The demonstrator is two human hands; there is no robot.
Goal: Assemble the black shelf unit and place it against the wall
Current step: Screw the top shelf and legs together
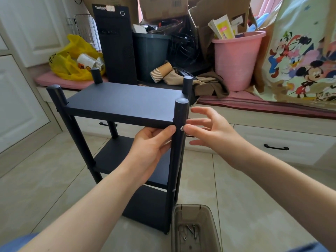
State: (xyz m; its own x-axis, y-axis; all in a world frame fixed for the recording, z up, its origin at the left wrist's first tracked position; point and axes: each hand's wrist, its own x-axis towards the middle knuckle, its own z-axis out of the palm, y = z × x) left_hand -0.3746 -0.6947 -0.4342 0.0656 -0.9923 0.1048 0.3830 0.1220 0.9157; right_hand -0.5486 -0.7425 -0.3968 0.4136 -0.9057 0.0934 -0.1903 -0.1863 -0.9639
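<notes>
Standing upright on the tiled floor (pixel 54 170): one black shelf unit (pixel 118 100), three boards, four posts. My left hand (pixel 151 142) grips the near-right post (pixel 179 113) just under the top board, thumb in front, fingers curled behind. My right hand (pixel 212 131) is spread loose and holds nothing, its thumb tip touching a silver screw head (pixel 181 128) on that post. Just beside the unit's near-right foot: one translucent tub (pixel 209 224) holding loose screws (pixel 190 230).
</notes>
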